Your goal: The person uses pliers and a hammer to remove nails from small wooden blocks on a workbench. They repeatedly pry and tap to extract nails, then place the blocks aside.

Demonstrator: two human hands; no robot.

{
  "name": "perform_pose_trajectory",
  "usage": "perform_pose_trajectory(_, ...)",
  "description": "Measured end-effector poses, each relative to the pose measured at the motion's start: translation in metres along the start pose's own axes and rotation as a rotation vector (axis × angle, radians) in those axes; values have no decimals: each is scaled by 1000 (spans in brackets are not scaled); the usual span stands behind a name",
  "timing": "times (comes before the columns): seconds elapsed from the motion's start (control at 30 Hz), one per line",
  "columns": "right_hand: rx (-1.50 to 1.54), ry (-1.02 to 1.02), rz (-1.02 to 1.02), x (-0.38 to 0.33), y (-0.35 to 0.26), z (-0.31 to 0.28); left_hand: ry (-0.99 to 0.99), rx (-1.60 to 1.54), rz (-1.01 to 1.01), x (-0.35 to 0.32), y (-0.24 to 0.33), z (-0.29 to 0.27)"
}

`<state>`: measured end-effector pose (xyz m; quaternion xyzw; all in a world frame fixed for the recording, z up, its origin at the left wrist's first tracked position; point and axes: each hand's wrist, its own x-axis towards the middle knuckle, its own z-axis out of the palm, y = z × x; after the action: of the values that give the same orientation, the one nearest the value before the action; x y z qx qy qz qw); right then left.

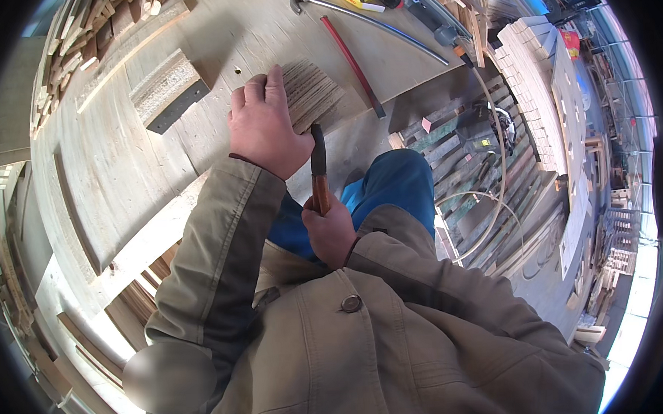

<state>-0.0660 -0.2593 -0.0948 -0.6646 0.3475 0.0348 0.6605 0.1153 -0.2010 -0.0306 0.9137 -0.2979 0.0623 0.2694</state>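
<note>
My left hand [265,125] rests on the workbench against a ridged wooden block [312,93]. Its fingers lie along the block's left side and the thumb is at the near edge, gripping it. My right hand [331,233] is closed around a wooden-handled tool with a dark head [318,152], which looks like a hammer. The dark end points away from me and reaches the block's near edge. Left of my left hand sits another wooden block [167,88] with a dark front face, apart from both hands.
On the plywood workbench [108,172] lie a red and black bar [351,65] and a hooked metal bar [371,20]. Scrap wood [80,40] is piled at the far left. To the right are a pale hose [497,126], wooden strips and a stack of light wood pieces [530,95].
</note>
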Motion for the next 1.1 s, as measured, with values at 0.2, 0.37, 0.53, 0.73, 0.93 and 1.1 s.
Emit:
perform_pose_trajectory(0.2, -44, -9, -31, 4, 2, -10, -5, -6, -14, 0, 0, -1)
perform_pose_trajectory(0.37, -161, -30, -44, 10, 2, -35, -32, -8, -43, -1, 1, -5)
perform_pose_trajectory(0.53, -309, -22, -131, 11, -1, -58, -52, -6, -35, 1, 0, -6)
perform_pose_trajectory(0.73, -517, -32, -161, 17, -15, -84, -40, -13, -16, 1, 2, -8)
perform_pose_trajectory(0.93, -571, -114, -197, 22, -27, -99, -15, -18, 2, 2, 1, -7)
perform_pose_trajectory(1.1, -621, -198, -211, 24, -40, -113, -13, 0, 8, 1, 1, -7)
